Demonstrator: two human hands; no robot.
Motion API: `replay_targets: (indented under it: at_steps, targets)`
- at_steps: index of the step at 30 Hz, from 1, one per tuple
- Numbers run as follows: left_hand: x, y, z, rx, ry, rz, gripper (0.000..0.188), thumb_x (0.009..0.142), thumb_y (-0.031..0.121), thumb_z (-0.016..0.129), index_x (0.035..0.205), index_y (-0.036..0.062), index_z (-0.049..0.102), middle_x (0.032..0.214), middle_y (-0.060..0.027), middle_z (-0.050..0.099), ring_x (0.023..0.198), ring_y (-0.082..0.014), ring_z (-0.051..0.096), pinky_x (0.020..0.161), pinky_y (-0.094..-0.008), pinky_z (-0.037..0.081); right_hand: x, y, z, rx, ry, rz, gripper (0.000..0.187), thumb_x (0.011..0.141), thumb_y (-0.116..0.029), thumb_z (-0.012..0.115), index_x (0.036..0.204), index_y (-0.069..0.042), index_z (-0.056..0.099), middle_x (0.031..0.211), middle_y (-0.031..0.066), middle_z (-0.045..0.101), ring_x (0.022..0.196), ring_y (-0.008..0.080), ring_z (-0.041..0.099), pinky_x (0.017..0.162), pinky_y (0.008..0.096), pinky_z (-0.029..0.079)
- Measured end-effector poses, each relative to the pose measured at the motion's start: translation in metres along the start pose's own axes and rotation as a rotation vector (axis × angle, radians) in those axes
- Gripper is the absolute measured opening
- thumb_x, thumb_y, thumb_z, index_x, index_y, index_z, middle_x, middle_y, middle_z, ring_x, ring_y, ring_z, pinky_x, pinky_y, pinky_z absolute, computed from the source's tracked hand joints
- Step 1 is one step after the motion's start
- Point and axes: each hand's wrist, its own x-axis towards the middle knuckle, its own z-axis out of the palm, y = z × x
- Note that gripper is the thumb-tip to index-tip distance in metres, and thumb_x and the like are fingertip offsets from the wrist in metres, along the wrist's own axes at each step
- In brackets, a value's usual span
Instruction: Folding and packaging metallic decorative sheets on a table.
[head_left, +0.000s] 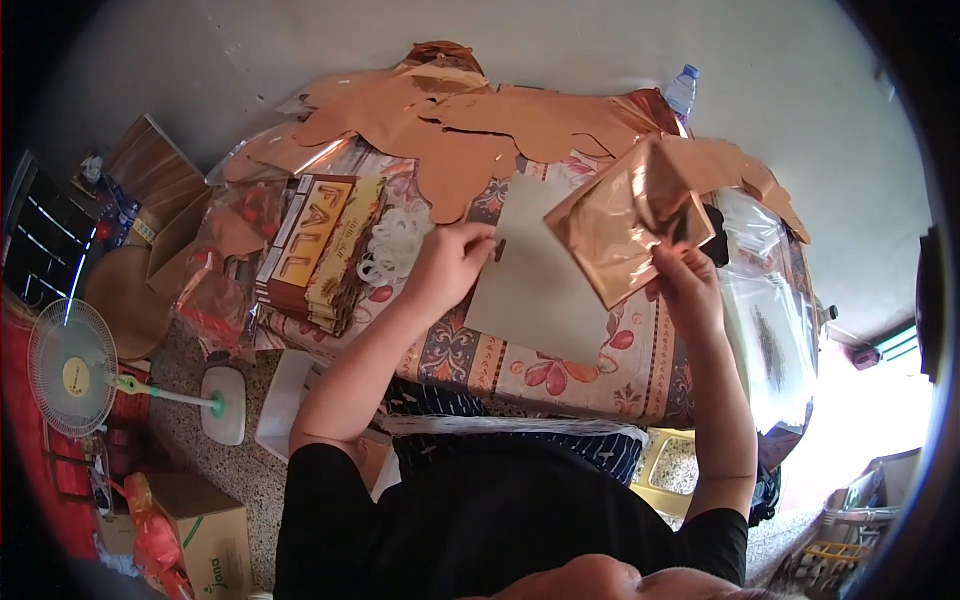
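Over the right edge of the pale grey, rectangular, card-like sheet: one copper-coloured, nearly square foil piece. My right hand, the nearer, is clamped on its near right edge; the foil extends forward and left from that grip, no clear long axis. Surface glossy, streaked with reflections. At the sheet's left edge: my left hand, beside a small brown strip; whether its fingertips pinch it, I cannot tell.
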Motion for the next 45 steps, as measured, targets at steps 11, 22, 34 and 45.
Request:
replay_targets:
  at_steps: [11, 22, 34, 45]
  targets:
    - [-0.037, 0.013, -0.033, 0.354, -0.032, 0.162, 0.009, 0.083, 0.008, 0.065, 0.089, 0.0017, 0.067, 0.086, -0.0109, 0.067, 0.075, -0.0279, 0.066, 0.066, -0.0352, 0.052, -0.003, 0.034, -0.009, -0.324, -0.048, 0.288, 0.017, 0.091, -0.020, 0.067, 0.091, -0.004, 0.069, 0.072, -0.0010, 0.066, 0.055, 0.0042, 0.058, 0.049, 0.0176, 0.044]
    - [-0.070, 0.015, -0.020, 0.380, -0.196, 0.457, 0.024, 0.082, 0.021, 0.071, 0.098, 0.0028, 0.068, 0.116, -0.0104, 0.062, 0.108, -0.0267, 0.058, 0.096, -0.0392, 0.044, -0.004, 0.038, -0.014, -0.183, -0.066, 0.204, 0.013, 0.093, -0.011, 0.063, 0.081, -0.006, 0.065, 0.071, 0.0020, 0.066, 0.053, 0.0085, 0.060, 0.049, 0.0204, 0.046]
    - [-0.034, -0.002, -0.051, 0.725, 0.005, 0.291, 0.017, 0.077, 0.016, 0.075, 0.084, 0.0036, 0.065, 0.088, -0.0075, 0.058, 0.086, -0.0251, 0.059, 0.080, -0.0382, 0.046, -0.005, 0.031, -0.017, -0.003, -0.027, 0.154, 0.013, 0.093, -0.009, 0.061, 0.080, -0.006, 0.064, 0.077, 0.0032, 0.066, 0.056, 0.0104, 0.059, 0.050, 0.0234, 0.048]
    - [-0.005, 0.000, -0.046, 0.434, -0.004, 0.268, 0.012, 0.077, 0.013, 0.074, 0.087, 0.0074, 0.069, 0.088, -0.0065, 0.057, 0.085, -0.0230, 0.058, 0.077, -0.0372, 0.046, -0.007, 0.027, -0.017, 0.027, 0.049, 0.125, 0.012, 0.093, -0.010, 0.063, 0.082, -0.005, 0.065, 0.074, 0.0020, 0.064, 0.054, 0.0086, 0.056, 0.050, 0.0233, 0.047]
